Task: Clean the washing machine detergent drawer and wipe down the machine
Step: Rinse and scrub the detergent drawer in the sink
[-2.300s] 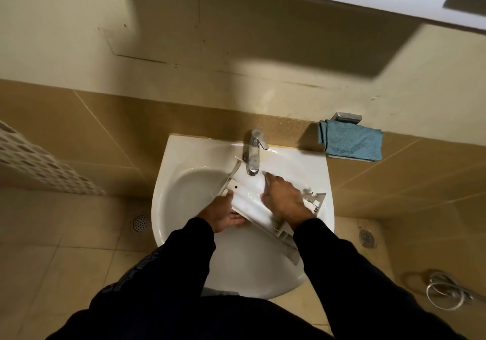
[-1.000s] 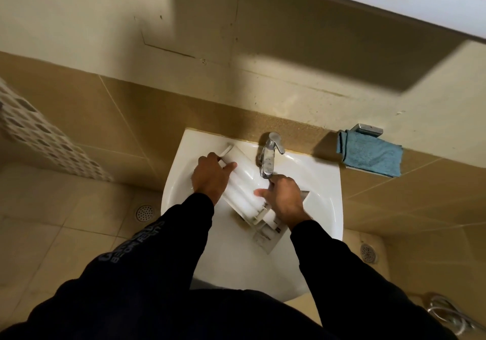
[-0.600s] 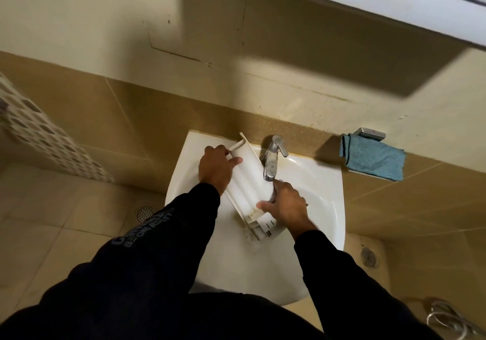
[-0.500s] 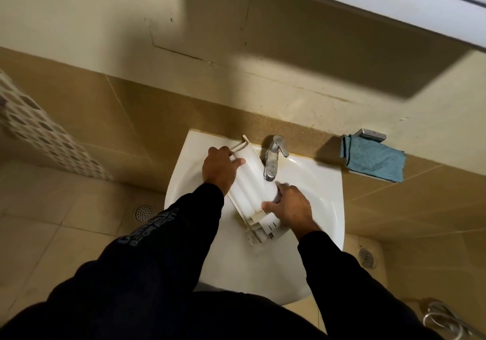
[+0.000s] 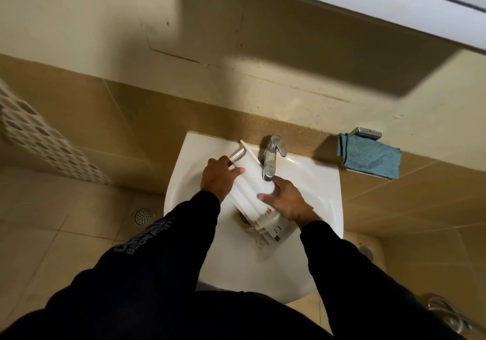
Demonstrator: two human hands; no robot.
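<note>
Fingers (image 5: 231,170) curled round detergent drawer (image 5: 249,189), both hands

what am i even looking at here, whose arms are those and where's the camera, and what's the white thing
The camera sits on a person's head, looking down, so the two dark-sleeved arms are their own. There is one view only. They stand at a white sink with a chrome tap. The white ribbed thing is a washing machine's detergent drawer, tilted in the basin, below the tap. The left hand grips its upper end; the right hand holds its lower part. A blue cloth hangs on the wall to the right.
</note>
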